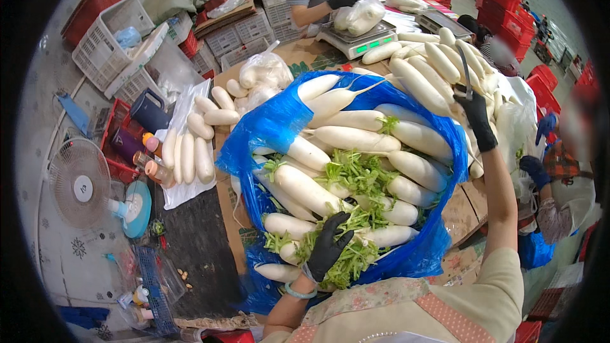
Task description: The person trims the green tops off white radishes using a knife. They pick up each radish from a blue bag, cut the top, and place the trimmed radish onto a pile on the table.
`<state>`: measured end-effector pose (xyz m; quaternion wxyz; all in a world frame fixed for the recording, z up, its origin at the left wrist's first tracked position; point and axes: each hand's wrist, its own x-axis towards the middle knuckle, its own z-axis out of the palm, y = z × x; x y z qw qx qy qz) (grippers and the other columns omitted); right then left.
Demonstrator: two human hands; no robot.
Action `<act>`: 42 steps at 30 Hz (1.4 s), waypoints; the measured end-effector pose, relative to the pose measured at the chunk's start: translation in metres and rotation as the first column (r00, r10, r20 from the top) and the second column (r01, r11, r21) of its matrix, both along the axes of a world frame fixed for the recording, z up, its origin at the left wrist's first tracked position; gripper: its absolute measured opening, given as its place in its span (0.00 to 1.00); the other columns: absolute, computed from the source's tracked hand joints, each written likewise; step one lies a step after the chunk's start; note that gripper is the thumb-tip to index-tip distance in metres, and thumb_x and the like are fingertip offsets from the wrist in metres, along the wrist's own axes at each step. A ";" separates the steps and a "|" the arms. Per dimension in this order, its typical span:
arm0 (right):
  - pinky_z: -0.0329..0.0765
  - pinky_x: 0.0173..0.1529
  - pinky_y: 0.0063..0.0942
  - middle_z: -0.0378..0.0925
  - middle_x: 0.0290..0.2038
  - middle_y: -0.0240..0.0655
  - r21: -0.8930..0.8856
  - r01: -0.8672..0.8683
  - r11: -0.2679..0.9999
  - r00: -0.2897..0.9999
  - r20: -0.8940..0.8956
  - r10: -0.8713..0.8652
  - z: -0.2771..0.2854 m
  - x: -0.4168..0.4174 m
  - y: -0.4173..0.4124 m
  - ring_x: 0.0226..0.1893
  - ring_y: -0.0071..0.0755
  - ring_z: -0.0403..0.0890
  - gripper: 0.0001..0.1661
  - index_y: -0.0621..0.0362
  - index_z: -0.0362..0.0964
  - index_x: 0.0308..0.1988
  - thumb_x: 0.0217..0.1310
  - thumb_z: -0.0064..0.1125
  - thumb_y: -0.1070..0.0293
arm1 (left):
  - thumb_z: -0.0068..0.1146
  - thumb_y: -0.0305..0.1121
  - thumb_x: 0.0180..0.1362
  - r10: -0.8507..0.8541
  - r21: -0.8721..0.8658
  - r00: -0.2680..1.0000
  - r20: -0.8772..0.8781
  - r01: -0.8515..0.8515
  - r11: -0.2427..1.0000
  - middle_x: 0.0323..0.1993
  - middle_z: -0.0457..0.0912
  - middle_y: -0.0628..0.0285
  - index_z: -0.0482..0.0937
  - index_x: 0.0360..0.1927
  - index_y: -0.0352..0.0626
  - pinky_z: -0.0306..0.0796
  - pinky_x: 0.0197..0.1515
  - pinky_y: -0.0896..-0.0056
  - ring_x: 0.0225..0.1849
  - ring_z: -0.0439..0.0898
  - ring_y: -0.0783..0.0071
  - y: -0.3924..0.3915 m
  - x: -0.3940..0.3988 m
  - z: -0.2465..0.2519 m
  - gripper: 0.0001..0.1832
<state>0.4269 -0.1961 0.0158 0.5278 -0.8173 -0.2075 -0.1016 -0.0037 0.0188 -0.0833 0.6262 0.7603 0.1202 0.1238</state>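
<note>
White radishes (305,188) with cut green leaf stubs (355,171) fill an open blue plastic bag (271,128) in front of me. My left hand (330,246), in a black glove, rests on the leaves at the bag's near side, fingers spread. My right hand (475,116), also black-gloved, is raised at the bag's right edge and grips a knife (464,69) by its handle, the curved blade pointing away from me. Beyond that hand lies a heap of bare white radishes (429,74). More short radishes (188,152) lie on a white plastic sheet (186,195) at the left.
Across the table a co-worker's gloved hand (346,0) touches bagged radishes (364,15) on a digital scale (357,43). Another person's blue-gloved hands (534,171) are at the right. A fan (78,186), a jug (148,110), bottles and crates (102,50) stand at the left.
</note>
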 end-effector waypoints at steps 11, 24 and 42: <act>0.73 0.47 0.35 0.75 0.45 0.47 -0.501 -0.227 0.835 0.665 0.547 0.509 -0.044 -0.043 0.227 0.43 0.48 0.77 0.23 0.52 0.71 0.49 0.48 0.57 0.70 | 0.54 0.31 0.58 -0.013 -0.112 1.000 -0.001 0.013 0.994 0.54 0.70 0.59 0.67 0.57 0.43 0.65 0.55 0.68 0.55 0.69 0.68 -0.001 0.006 0.006 0.22; 0.71 0.25 0.40 0.73 0.20 0.40 -0.692 -0.214 0.690 0.709 0.376 0.597 -0.018 -0.233 0.151 0.21 0.43 0.77 0.19 0.59 0.68 0.44 0.51 0.54 0.64 | 0.36 0.38 0.67 0.103 -0.715 0.972 0.213 0.083 0.694 0.53 0.71 0.52 0.60 0.61 0.35 0.63 0.59 0.63 0.55 0.70 0.64 -0.011 0.027 0.021 0.23; 0.74 0.34 0.28 0.79 0.30 0.41 -0.112 -0.336 0.935 0.939 -0.124 0.322 -0.030 -0.359 -0.023 0.28 0.35 0.79 0.17 0.56 0.76 0.44 0.51 0.63 0.67 | 0.57 0.38 0.53 -0.008 -0.746 1.000 -0.027 -0.015 0.666 0.37 0.77 0.58 0.70 0.50 0.35 0.73 0.37 0.70 0.35 0.77 0.70 -0.022 0.018 0.035 0.24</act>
